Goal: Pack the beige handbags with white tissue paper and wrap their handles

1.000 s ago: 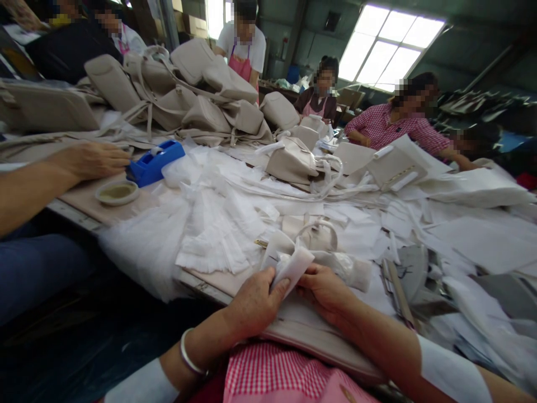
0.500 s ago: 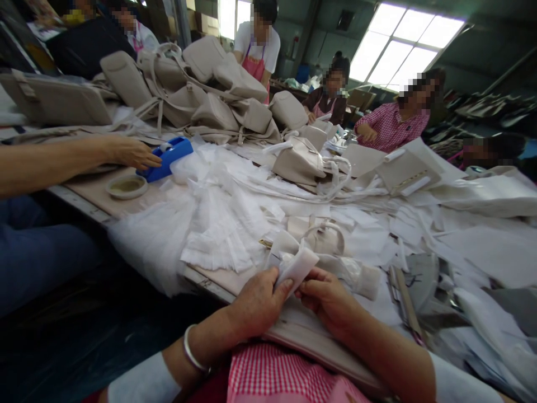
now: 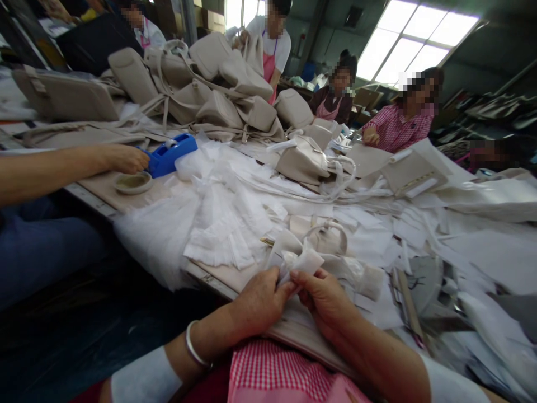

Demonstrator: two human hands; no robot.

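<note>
My left hand (image 3: 257,302) and my right hand (image 3: 325,298) meet at the near edge of the table, both pinching a small white piece of wrapping paper (image 3: 305,262) held up between them. Just behind the paper lies a beige handbag (image 3: 325,240) with a curved handle, partly wrapped in white paper. A silver bangle sits on my left wrist. A flat beige panel (image 3: 293,330) lies under my hands at the table edge.
A co-worker's hand (image 3: 123,158) at left rests by a blue tape dispenser (image 3: 170,154) and a small dish (image 3: 132,182). Stacks of white tissue (image 3: 222,224) cover the table. Beige bags (image 3: 210,84) pile at the back. Several people sit beyond.
My hands have drawn closer together and crumpled the white paper smaller between them. The co-worker's hand moved right toward the blue tape dispenser.
</note>
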